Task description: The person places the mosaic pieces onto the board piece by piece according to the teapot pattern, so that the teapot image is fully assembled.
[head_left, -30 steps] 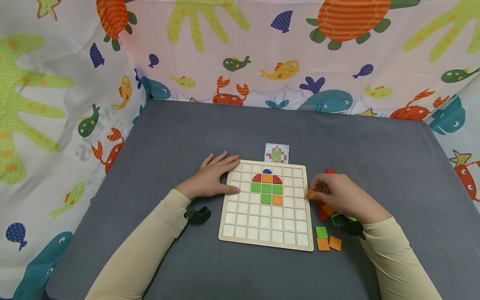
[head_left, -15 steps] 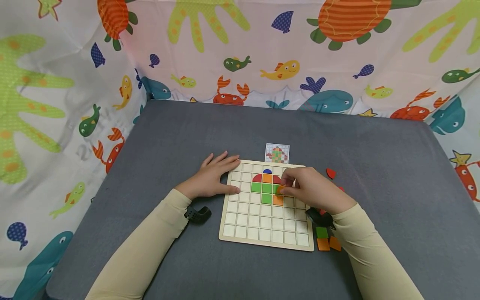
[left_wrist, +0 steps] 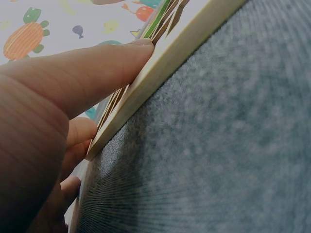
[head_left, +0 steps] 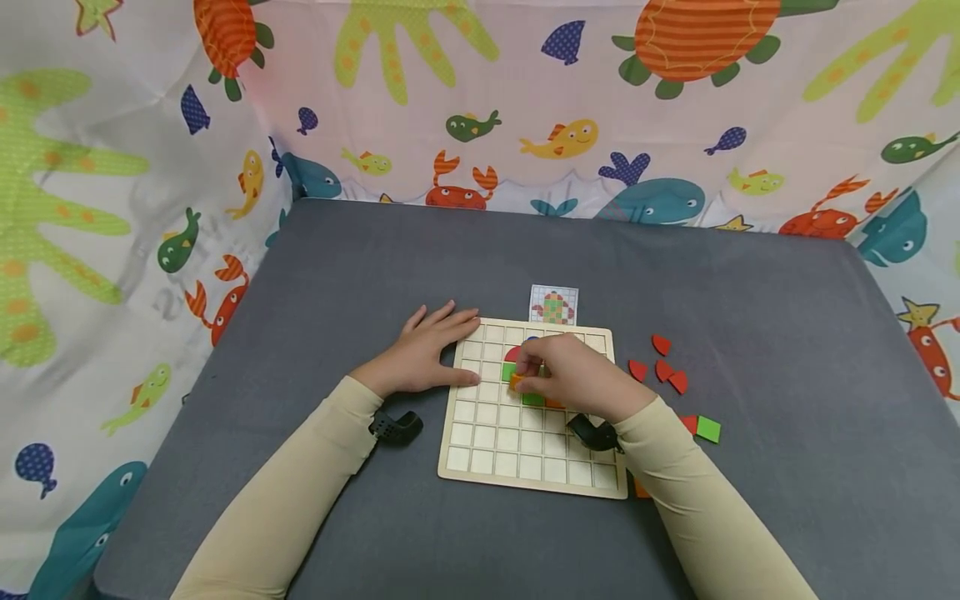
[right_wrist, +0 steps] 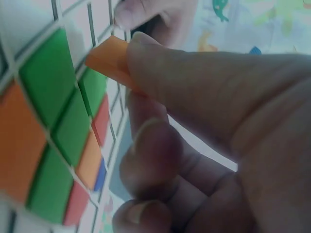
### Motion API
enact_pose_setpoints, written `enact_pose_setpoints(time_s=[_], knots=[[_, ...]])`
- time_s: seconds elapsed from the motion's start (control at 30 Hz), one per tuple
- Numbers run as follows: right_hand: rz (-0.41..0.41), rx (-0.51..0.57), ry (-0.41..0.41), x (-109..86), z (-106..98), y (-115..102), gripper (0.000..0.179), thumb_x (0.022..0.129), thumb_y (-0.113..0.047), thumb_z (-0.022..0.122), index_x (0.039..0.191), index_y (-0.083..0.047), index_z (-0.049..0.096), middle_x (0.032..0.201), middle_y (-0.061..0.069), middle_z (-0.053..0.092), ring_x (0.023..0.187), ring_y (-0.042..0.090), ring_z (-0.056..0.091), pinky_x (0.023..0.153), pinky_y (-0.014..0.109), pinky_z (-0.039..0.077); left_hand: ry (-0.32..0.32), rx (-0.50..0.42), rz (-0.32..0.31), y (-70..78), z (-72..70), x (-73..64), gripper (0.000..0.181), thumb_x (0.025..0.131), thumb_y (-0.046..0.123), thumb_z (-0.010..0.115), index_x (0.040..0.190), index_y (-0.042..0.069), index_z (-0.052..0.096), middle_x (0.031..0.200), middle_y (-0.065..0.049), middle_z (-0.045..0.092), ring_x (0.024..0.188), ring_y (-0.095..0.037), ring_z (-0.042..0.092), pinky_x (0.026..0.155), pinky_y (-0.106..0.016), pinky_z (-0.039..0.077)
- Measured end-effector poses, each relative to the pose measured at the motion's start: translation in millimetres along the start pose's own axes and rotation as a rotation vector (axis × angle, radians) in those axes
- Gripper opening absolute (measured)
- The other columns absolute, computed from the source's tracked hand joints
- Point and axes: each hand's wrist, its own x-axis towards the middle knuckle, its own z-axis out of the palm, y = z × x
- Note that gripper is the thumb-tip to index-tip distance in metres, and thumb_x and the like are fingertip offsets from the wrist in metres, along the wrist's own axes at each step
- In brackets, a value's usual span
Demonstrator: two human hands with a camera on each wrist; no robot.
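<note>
Plainly, the largest thing is the curtain (head_left: 517,98), creased white cloth printed with sea creatures, rising behind the desk's far edge. The desk (head_left: 375,258) wears dark grey, fine-grained fabric. The board (head_left: 491,475), pale wood with raised grid ribs, lies flat, its far edge roughly parallel to the desk's. The left hand (head_left: 423,354) spreads its straight fingers and thumb along the board's left edge, near the far left corner. The right hand (head_left: 577,375) pinches an orange tile (right_wrist: 109,57) between thumb and forefinger. By the board's far edge lies a small paper card (head_left: 553,305) bearing a coloured grid picture. Green tiles (right_wrist: 46,77) sit flat in the board's cells, with other colours among them. The pinched tile is flat and straight-edged, tipped over the grid near the green row's left end, one corner aimed at the board; whether it touches cannot be told. Round-edged red pieces (head_left: 663,371) lie on the desk beside the board's right edge.
</note>
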Motion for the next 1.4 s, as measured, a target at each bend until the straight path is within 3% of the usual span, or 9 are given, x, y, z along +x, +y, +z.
enact_pose_setpoints(time_s=[0.3, 0.9, 1.17, 1.4], knots=[[-0.043, -0.003, 0.005, 5.3, 14.4, 3.8, 0.015, 0.092, -0.019, 0.085, 0.087, -0.02, 0.071, 0.082, -0.012, 0.069, 0.073, 0.008, 0.059, 0.068, 0.028, 0.05, 0.005, 0.004, -0.005, 1.1, 1.4, 0.0, 0.094, 0.093, 0.059, 0.074, 0.167, 0.021, 0.032, 0.174, 0.006, 0.023, 0.164, -0.026, 0.006, 0.127, -0.058, -0.008], [-0.121, -0.072, 0.052, 6.2, 23.5, 4.5, 0.017, 0.091, -0.014, 0.084, 0.083, -0.021, 0.07, 0.08, -0.013, 0.065, 0.075, 0.007, 0.058, 0.07, 0.027, 0.05, 0.02, -0.008, 0.008, 1.4, 0.5, -0.3, 0.094, 0.092, 0.057, 0.077, 0.167, 0.02, 0.033, 0.174, 0.004, 0.026, 0.164, -0.028, 0.008, 0.127, -0.06, -0.008], [-0.116, -0.06, 0.047, 4.0, 23.7, 5.4, 0.015, 0.091, -0.015, 0.085, 0.081, -0.021, 0.075, 0.079, -0.014, 0.066, 0.069, 0.005, 0.054, 0.065, 0.025, 0.048, 0.021, -0.003, 0.006, 2.8, -0.2, -0.6, 0.094, 0.092, 0.057, 0.076, 0.167, 0.02, 0.033, 0.174, 0.004, 0.026, 0.164, -0.028, 0.008, 0.127, -0.06, -0.008], [-0.078, -0.082, 0.046, -2.2, 20.0, 9.3, 0.011, 0.092, -0.017, 0.084, 0.084, -0.021, 0.078, 0.082, -0.015, 0.067, 0.072, 0.005, 0.056, 0.068, 0.026, 0.05, 0.017, -0.01, -0.003, 4.8, -0.7, -1.1, 0.095, 0.091, 0.056, 0.078, 0.167, 0.018, 0.033, 0.174, 0.003, 0.026, 0.164, -0.029, 0.007, 0.127, -0.06, -0.008]])
